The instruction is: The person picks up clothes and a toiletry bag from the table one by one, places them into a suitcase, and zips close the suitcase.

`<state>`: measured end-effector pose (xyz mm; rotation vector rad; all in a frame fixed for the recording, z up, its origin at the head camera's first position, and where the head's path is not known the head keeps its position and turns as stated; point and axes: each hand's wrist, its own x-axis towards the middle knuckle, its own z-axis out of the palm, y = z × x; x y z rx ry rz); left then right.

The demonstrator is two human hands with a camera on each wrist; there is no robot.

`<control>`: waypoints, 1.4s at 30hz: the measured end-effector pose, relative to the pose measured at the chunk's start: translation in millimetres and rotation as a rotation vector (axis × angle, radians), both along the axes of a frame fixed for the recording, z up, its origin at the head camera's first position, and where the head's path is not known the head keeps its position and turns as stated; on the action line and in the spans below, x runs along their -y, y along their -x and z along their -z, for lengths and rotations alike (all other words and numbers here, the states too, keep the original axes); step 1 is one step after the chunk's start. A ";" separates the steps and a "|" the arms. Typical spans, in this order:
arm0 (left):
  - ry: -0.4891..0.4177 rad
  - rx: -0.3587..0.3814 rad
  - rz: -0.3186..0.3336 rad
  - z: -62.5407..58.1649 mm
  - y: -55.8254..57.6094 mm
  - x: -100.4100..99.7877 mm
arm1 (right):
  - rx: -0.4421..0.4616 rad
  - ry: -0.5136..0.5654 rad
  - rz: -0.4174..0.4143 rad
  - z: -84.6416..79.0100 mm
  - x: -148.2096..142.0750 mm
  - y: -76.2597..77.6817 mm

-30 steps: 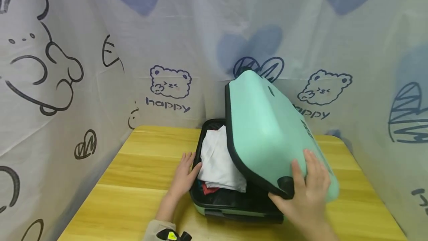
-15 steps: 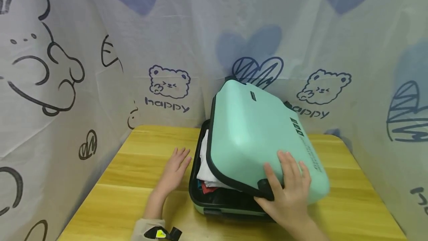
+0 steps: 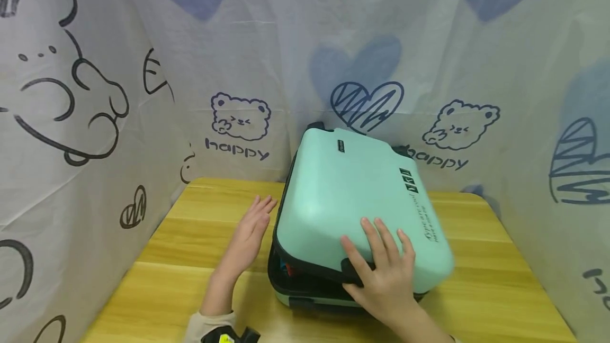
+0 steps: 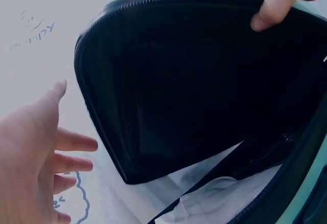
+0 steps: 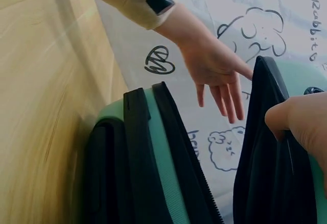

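Observation:
A mint-green suitcase lid (image 3: 352, 189) leans partway down over its base (image 3: 305, 301) on the table, leaving a gap along the front and left. My right hand (image 3: 386, 277) grips the lid's near edge by the black corner piece. Its thumb (image 4: 270, 10) presses on the inside of the rim in the left wrist view, with the fingers spread over the outer shell. Beside the left edge, my left hand (image 3: 247, 234) hovers with straight fingers and holds nothing. White folded cloth (image 4: 219, 198) lies in the base. A bit of red cloth (image 3: 289, 269) peeks out at the gap.
The suitcase stands on a yellow wood-grain table (image 3: 190, 232). White curtains (image 3: 286, 41) printed with hearts and bears hang close behind and at both sides. A black zipper edge (image 5: 184, 147) runs round the base's rim.
My right hand has swung the lid down and leftward over the base, covering the white cloth in the head view. My left hand has left the base's rim and now hovers beside the suitcase.

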<state>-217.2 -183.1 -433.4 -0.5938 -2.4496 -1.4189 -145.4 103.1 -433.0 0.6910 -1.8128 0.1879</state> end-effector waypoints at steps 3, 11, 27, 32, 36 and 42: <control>0.007 0.034 0.008 -2.7 -0.5 -3.2 | 0.028 -0.017 -0.008 3.2 3.3 -0.4; -0.040 0.102 0.038 2.3 -2.5 -2.4 | 0.038 -0.080 -0.057 14.3 17.5 1.6; -0.137 0.096 0.132 17.9 -5.5 -0.8 | 0.102 -0.143 -0.048 28.6 38.3 1.0; -0.128 0.152 0.167 18.2 -8.2 -6.3 | 0.147 -0.162 -0.035 29.2 34.3 -2.6; -0.056 0.101 0.144 18.1 -9.7 -10.5 | 0.207 -0.192 -0.035 30.7 30.9 -4.6; 0.024 0.057 0.100 22.4 -13.4 -12.8 | 0.315 -0.260 -0.055 31.7 23.0 -9.2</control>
